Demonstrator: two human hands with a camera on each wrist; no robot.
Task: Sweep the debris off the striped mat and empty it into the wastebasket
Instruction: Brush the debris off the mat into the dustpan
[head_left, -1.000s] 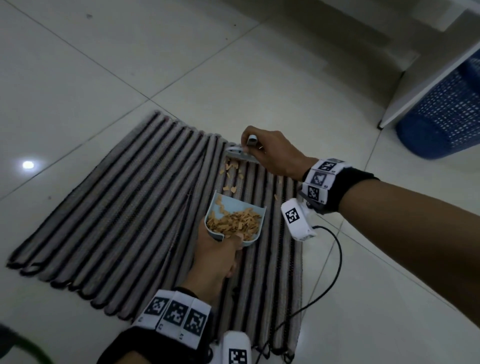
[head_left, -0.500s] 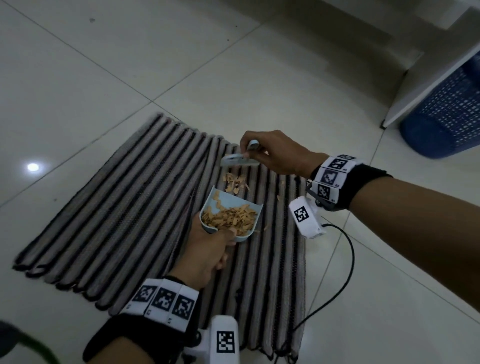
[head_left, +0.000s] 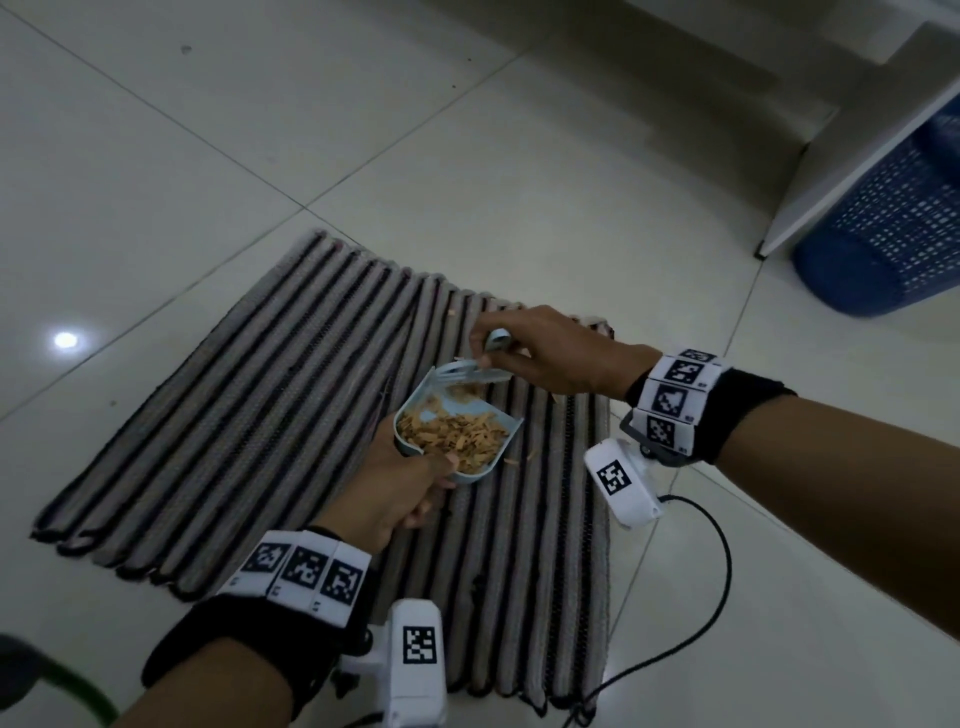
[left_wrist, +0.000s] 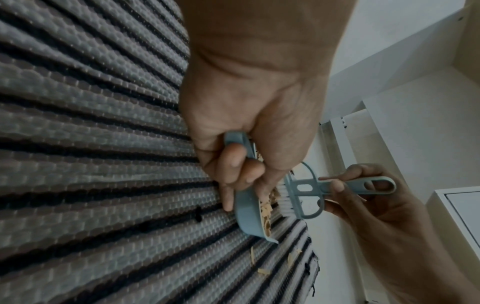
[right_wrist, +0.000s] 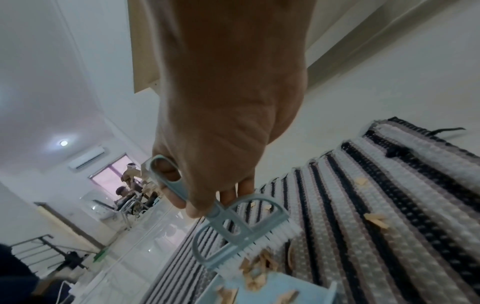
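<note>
Striped mat (head_left: 218, 441) lies flat on white tiled floor (head_left: 156, 182), grey and black ribs running away from the person. Left hand (head_left: 387, 486) curled round the back end of a light-blue dustpan (head_left: 457, 436); in the left wrist view the fingers (left_wrist: 233, 162) wrap its handle and the pan sits tilted, open lip toward the mat. Pan holds a heap of tan wood-shaving debris (head_left: 457, 436). Right hand (head_left: 550, 353) pinches the handle of a small blue hand brush (head_left: 470, 371), thumb and fingers clamped on it; white bristles (right_wrist: 262, 240) sit at the pan's mouth, touching the debris there. A few loose flakes (right_wrist: 376, 220) on the mat just right of the pan, more near the mat's far edge. Both wrists carry marker bands and white wrist cameras (head_left: 623, 480); a black cable (head_left: 717, 561) trails over the floor on the right. Blue mesh wastebasket (head_left: 893, 223) at far right, well apart from the mat, partly behind a white furniture panel (head_left: 852, 156).
</note>
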